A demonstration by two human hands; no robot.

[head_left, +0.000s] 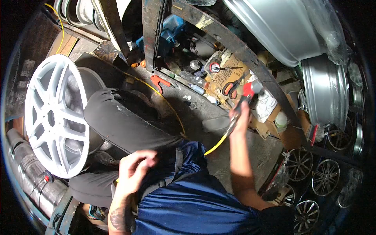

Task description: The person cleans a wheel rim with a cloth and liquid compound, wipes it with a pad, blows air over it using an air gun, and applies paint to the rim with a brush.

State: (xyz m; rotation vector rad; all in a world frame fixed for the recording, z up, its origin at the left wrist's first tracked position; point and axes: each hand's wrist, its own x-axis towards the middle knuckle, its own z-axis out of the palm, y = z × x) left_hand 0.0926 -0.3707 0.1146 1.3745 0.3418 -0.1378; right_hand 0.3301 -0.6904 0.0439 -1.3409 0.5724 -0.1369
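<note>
The white wheel rim [71,134] stands on its edge by the person's bent legs [125,121], with its spokes facing away from them. The air tool [247,91] is well apart from it, on the other side, up in the right hand [242,115]. That hand is closed around the tool, and a yellow hose [216,146] runs from its bottom end. The tool looks blurry, but it seems to have a red and gray top. The left hand [137,168] is curled above the lap, its fingers bent in near the thumb; I cannot tell if it holds anything small. Past the tool are orange-handled scissors [231,89] and brown cardboard [231,70]. Farther out, big silver rims [326,92] sit near the edge, and spoked wheels [326,177] are below them.
</note>
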